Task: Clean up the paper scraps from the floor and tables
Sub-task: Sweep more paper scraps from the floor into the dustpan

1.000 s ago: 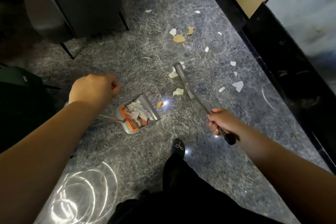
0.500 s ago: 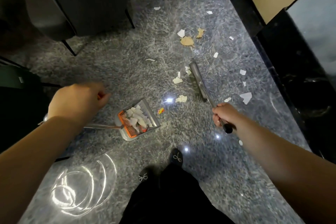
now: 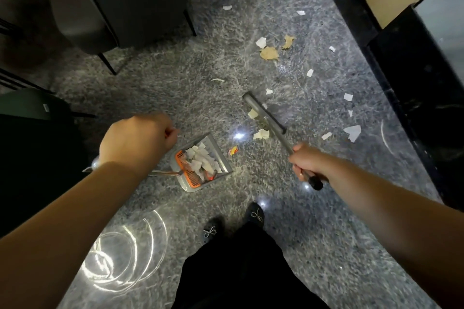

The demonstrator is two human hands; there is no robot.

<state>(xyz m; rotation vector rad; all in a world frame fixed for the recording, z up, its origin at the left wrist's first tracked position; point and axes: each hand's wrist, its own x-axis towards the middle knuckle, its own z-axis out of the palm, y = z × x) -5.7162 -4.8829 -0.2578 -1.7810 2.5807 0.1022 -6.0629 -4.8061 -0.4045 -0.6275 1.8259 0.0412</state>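
My left hand (image 3: 136,139) is closed around the long handle of a grey dustpan (image 3: 221,158) with an orange comb, which rests on the floor holding several white paper scraps. My right hand (image 3: 310,162) grips the handle of a grey broom (image 3: 263,115), its head on the floor to the right of the pan. Two white scraps (image 3: 261,134) lie against the broom head, and a small yellow-red scrap (image 3: 233,150) lies between broom and pan. More white scraps (image 3: 352,132) and brown pieces (image 3: 270,52) are scattered farther out.
A dark chair (image 3: 120,0) on thin legs stands at the upper left. A black stone plinth (image 3: 411,78) runs along the right side. A dark object (image 3: 30,108) sits at the left edge. My feet in black shoes (image 3: 256,216) stand just behind the dustpan.
The broom head has swept left and nearer, pushing scraps towards the dustpan. My second foot has come into view beside the first, and my left hand shifted a little over the pan handle.
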